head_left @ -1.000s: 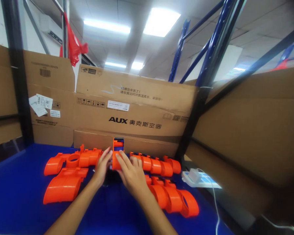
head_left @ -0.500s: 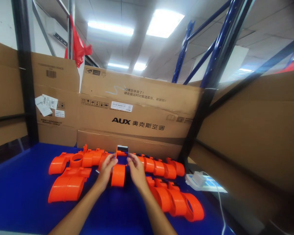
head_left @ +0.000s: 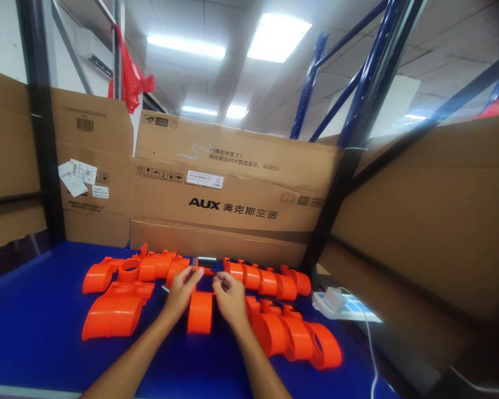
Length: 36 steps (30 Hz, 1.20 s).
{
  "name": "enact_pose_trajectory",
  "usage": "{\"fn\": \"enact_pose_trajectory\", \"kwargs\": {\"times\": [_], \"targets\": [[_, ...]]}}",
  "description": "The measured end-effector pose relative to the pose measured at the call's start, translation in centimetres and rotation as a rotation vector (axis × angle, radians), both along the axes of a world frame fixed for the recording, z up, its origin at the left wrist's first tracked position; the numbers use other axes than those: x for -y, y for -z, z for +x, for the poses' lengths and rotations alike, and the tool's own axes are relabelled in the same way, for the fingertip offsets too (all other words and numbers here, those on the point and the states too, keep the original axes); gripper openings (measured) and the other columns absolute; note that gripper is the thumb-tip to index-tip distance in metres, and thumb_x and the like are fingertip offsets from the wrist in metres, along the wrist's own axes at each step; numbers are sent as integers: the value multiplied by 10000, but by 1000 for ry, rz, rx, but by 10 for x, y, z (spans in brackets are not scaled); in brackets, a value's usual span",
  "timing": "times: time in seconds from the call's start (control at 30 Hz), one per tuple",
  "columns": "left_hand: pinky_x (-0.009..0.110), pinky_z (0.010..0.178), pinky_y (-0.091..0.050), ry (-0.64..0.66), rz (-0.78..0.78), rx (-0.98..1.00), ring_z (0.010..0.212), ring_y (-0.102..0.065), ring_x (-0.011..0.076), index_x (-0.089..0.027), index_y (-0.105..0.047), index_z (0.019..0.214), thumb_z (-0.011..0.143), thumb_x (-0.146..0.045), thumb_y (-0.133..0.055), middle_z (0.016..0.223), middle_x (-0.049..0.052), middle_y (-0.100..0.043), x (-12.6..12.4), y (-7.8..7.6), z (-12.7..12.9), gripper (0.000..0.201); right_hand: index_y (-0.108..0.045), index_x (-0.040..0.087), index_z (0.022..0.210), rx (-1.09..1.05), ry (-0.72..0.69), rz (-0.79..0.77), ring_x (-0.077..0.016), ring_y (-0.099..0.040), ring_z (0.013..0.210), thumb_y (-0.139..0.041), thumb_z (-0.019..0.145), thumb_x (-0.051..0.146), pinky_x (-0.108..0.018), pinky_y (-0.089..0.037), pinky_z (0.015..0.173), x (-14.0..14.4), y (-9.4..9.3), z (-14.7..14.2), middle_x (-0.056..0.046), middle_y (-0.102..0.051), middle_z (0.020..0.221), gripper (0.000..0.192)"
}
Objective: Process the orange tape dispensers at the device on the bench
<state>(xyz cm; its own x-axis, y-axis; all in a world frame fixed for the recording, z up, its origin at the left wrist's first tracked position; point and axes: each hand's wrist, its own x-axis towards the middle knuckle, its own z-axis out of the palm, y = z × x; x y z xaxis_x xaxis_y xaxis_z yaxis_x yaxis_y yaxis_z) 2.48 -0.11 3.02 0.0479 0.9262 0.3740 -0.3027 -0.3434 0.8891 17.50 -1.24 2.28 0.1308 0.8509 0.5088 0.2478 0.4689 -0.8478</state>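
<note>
Cardboard boxes, one printed AUX, form the back wall behind a blue surface, with blue rack posts rising at the right and a red bag hanging at upper left. At the centre of the surface lies an orange part, a curved shell set lengthwise toward the person, with a small dark piece at its far end. Left hand rests at the left of the shell's far end, fingers curled and fingertips touching the dark section above the shell. Right hand sits at the right of the same end, fingers bent inward, thumb and forefinger close together; whether they pinch anything cannot be told. Two more orange shells lie to the left, one behind the other. A row of ribbed orange shells lies right of centre, and another lies nearer, touching the right wrist area. A white power strip with a cable sits at the right edge.
</note>
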Motion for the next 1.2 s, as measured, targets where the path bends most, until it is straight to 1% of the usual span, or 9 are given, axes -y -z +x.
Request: {"fn": "enact_pose_trajectory", "kwargs": {"times": [0.13,0.27,0.37,0.5,0.67,0.8,0.97,1.1,1.2], "targets": [[258,646,-412,10,-7,-4,664,-552,167,-165,-690,752,730,-514,-726,667,-6,-617,1,-2,-1,351,-633,164,699,98,42,-5,-129,-496,568,-573,801,384,-209,-381,513,4,0,0,14,-557,606,250],[294,720,-454,-12,-48,40,767,-607,212,-172,-724,889,699,-477,-757,728,17,-660,-6,3,1,361,-598,165,638,132,45,4,-120,-458,556,-560,783,352,-199,-345,498,5,0,1,22,-513,584,240],[320,758,-470,-11,-59,49,809,-623,233,-174,-728,956,694,-450,-765,707,17,-653,-10,6,2,382,-591,164,619,132,46,23,-116,-441,551,-553,778,347,-197,-337,494,5,0,2,26,-496,576,245],[351,765,-496,-27,-48,51,796,-635,254,-170,-745,936,672,-455,-778,664,21,-650,-8,5,1,390,-573,167,600,132,50,7,-119,-422,555,-541,776,370,-201,-332,489,7,-3,0,22,-480,573,271],[363,763,-508,-30,-29,41,808,-643,269,-165,-756,913,663,-460,-779,675,34,-671,-3,0,0,388,-592,162,605,132,63,-7,-122,-406,558,-521,781,381,-207,-322,490,9,-6,-1,17,-484,577,289],[361,775,-500,-29,-40,51,812,-642,264,-173,-756,937,673,-432,-778,692,35,-679,-3,2,0,371,-614,153,619,131,54,10,-114,-396,548,-521,799,370,-205,-322,488,9,-5,0,24,-478,575,298],[347,781,-488,-30,-53,58,819,-640,255,-171,-745,931,684,-438,-768,695,27,-673,-5,1,0,365,-648,154,647,104,51,27,-125,-439,551,-530,803,356,-209,-347,484,9,-4,-3,18,-525,574,282],[329,788,-482,-11,-35,70,854,-640,245,-172,-730,907,694,-472,-755,784,36,-699,-3,-3,0,369,-663,159,696,84,53,-1,-131,-482,552,-550,800,370,-216,-379,506,8,-2,-5,18,-566,597,261],[308,740,-485,9,-55,108,815,-642,226,-175,-718,867,685,-512,-757,801,38,-701,0,-2,0,385,-659,160,701,72,79,5,-138,-507,557,-559,794,380,-217,-391,508,8,0,-5,12,-582,599,258]]}}
